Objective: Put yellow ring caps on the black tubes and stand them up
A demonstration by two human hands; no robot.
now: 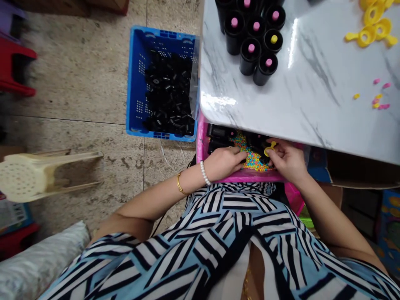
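Yellow ring piece [270, 149], with a short tab, is at the near table edge, over the pink tray [200, 146]. Right hand [289, 160] pinches it between thumb and fingers, grip narrow. Left hand [225, 161] reaches in from the other side, fingers bent down at the multicoloured beads [251, 157]; whether it holds anything cannot be told, the fingertips being hidden. Black tubes [218, 131] lie on their sides in the tray, partly under the table edge. Step in hand, as judged: the ring piece is being handled among tubes and beads. The next move probably calls for a light, steady pinch and a clear view of where the ring sits against the dark part beside it, which is hard to make out here. On the marbled table [275, 104], black cups [234, 41] stand upright in a cluster, pink pegs [251, 48] showing in most, a yellow peg [274, 39] in one. Farther right, more yellow rings [366, 36] and loose pink and yellow bits [383, 106]. Blue crate [128, 100] on the floor to the left holds black parts [168, 87]. Labels: a printed box [15, 216] at far left carries lettering, too blurred to read; no brand legible.
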